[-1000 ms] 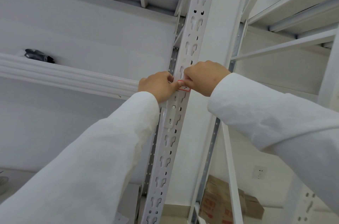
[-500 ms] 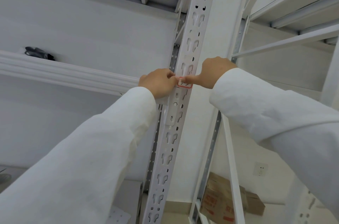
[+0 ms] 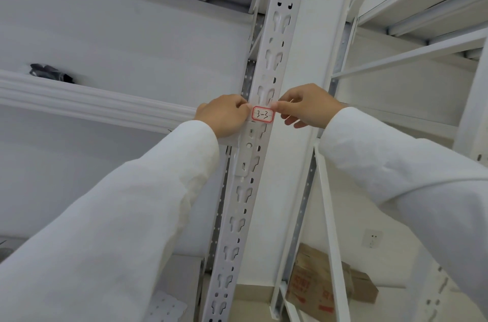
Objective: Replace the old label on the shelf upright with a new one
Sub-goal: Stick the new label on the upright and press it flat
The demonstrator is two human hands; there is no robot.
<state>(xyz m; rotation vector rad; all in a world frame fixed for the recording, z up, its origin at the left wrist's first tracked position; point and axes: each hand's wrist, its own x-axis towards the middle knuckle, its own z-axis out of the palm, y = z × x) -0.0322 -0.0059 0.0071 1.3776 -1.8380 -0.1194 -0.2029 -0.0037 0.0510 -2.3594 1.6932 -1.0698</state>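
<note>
A small white label (image 3: 262,114) with a red border and handwritten "3-3" lies flat on the white perforated shelf upright (image 3: 274,39), just above a beam bracket. My left hand (image 3: 224,114) is curled, and its thumb tip presses the label's left edge. My right hand (image 3: 307,105) sits on the other side. Its index fingertip touches the label's right edge and its other fingers are loosely spread. Both arms wear white sleeves. The label's whole face is visible between the two hands.
A white shelf beam (image 3: 92,102) runs left from the upright, with a dark object (image 3: 51,72) on that shelf. More white shelving (image 3: 422,5) stands at right. Cardboard boxes (image 3: 324,287) rest on the floor below, near a wall socket (image 3: 371,238).
My right index finger lay across the label before; it has slid off to the right edge, uncovering the writing. My left hand stayed at the left edge.
</note>
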